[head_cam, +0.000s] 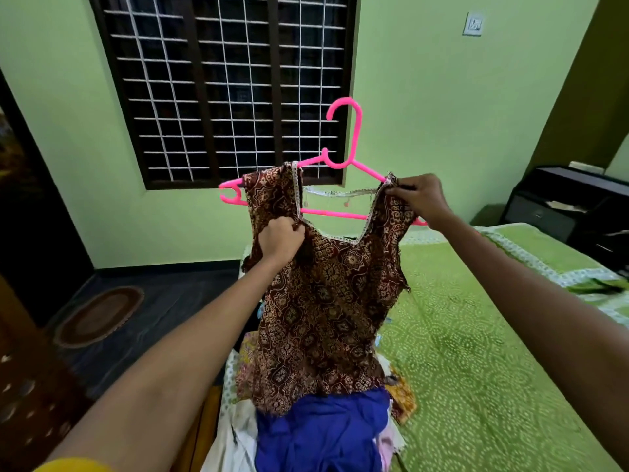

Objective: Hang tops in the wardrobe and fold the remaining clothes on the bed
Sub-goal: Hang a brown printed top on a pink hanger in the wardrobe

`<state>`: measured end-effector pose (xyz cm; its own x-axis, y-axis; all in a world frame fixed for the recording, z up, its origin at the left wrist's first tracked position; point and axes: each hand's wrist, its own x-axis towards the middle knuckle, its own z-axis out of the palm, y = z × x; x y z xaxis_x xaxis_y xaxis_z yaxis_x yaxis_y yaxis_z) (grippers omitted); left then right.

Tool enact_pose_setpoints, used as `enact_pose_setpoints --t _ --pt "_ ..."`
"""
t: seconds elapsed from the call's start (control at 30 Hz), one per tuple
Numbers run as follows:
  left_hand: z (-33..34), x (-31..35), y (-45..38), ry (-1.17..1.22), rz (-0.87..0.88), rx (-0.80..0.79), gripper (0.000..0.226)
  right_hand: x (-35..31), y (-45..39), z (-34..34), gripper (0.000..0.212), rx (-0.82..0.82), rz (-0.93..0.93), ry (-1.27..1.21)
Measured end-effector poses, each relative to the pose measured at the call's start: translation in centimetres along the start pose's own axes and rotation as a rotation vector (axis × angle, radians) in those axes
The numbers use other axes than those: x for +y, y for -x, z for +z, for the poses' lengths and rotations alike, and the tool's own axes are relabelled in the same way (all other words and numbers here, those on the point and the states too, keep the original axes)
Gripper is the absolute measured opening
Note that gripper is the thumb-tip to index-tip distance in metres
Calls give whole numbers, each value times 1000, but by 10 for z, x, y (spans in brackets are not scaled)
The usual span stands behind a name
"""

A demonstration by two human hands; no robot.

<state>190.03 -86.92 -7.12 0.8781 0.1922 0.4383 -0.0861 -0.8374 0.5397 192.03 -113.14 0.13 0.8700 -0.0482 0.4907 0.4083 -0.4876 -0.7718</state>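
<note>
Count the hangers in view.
1. The pink hanger is held up before the window, inside the printed top, which both hands grip. Others could lie hidden under the clothes pile on the bed.

Top hangs on hanger, above clothes pile at bed edge. Window behind top; floor mat left of bed. Cabinet beyond bed, right.
</note>
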Motion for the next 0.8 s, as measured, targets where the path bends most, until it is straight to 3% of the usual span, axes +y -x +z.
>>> enact_pose_setpoints --t 0.13,0.17,0.2,0.3,0.33,0.37,0.43,0.5,0.53,0.63,0.8 --pt "-7 3 4 -18 281 -382 44 1 2 -8 28 87 35 9" --pt "-11 1 4 -39 358 -398 44 3 3 -11 29 87 45 15" --pt "-15 -4 3 -13 433 -310 40 6 4 -14 30 82 55 21" --pt "-37 -15 -7 61 533 306 15 15 8 -23 28 52 77 29" --pt "-44 -17 -15 40 514 425 14 17 9 -25 27 44 81 33" --pt "-52 -20 -24 14 488 439 22 19 10 -27 27 36 82 34" --pt "-65 -26 -41 59 444 181 34 19 12 -30 28 24 76 28" --pt "-74 -28 -46 186 361 -193 28 16 14 -32 29 5 62 4" --pt "-75 -28 -46 230 328 -299 20 15 15 -33 30 -7 57 -10" --pt "-72 -25 -40 283 340 -286 9 13 17 -36 30 -39 63 5" --pt "-67 -33 -40 200 379 -224 14 17 14 -41 32 -36 70 58"
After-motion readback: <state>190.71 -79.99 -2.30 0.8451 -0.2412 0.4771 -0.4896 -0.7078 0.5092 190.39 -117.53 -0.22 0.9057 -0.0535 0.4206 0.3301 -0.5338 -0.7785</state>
